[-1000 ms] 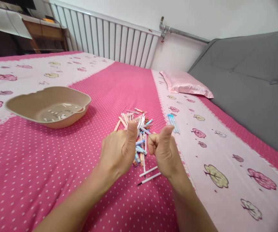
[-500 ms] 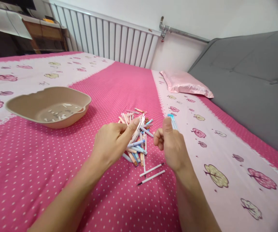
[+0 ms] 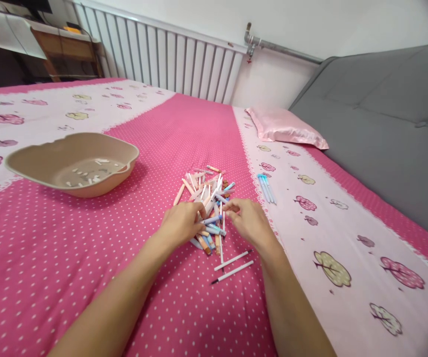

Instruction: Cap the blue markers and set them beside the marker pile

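Observation:
A loose pile of pens and slim pastel barrels [image 3: 207,191] lies on the pink dotted bedspread. At its left side my left hand [image 3: 184,220] is curled, thumb and forefinger closing round the left end of a lavender pen with a blue tip [image 3: 213,219]. From the right, my right hand [image 3: 249,218] reaches in, its fingertips bent over the outer end of a pale pen [image 3: 221,199]. Its fingers partly hide that end. Two white refills with dark tips, one of them the lower refill [image 3: 232,272], lie apart in front of the pile.
Three light-blue pens [image 3: 266,189] lie side by side right of the pile. A beige basin [image 3: 98,190] with small white pieces inside stands to the left. A pink pillow [image 3: 286,128] rests by the grey headboard [image 3: 377,109]. A white radiator [image 3: 169,54] lines the wall.
Both hands have come down onto the pile from either side. My right hand has moved left, uncovering the three light-blue pens; my left hand has lowered, exposing more of the pile.

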Motion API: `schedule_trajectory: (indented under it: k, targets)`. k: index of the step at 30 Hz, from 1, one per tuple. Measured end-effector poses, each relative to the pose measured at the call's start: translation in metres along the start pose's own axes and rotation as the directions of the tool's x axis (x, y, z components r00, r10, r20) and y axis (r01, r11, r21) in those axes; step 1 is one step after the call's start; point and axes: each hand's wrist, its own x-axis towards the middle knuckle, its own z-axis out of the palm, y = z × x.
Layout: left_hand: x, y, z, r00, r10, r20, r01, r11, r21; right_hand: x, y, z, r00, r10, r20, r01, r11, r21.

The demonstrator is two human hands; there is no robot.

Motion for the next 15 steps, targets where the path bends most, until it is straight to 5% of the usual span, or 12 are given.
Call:
schedule_trajectory:
  k: [6, 11, 15]
  targets:
    - [-0.002, -0.004, -0.009, 0.999, 0.036, 0.036, -0.037, 0.999, 0.015, 0.000, -0.006, 0.010, 0.990, -0.114, 0.085, 0.115, 0.993, -0.010]
    - [-0.004, -0.013, -0.024, 0.999, 0.028, -0.028, -0.027, 1.000, 0.013, 0.000, -0.005, 0.013, 0.991, -0.135, 0.022, 0.136, 0.990, -0.027]
    - [-0.005, -0.018, -0.030, 0.996, 0.037, -0.080, -0.037, 0.999, 0.002, 0.000, -0.003, 0.016, 0.981, -0.166, 0.097, 0.174, 0.981, -0.086]
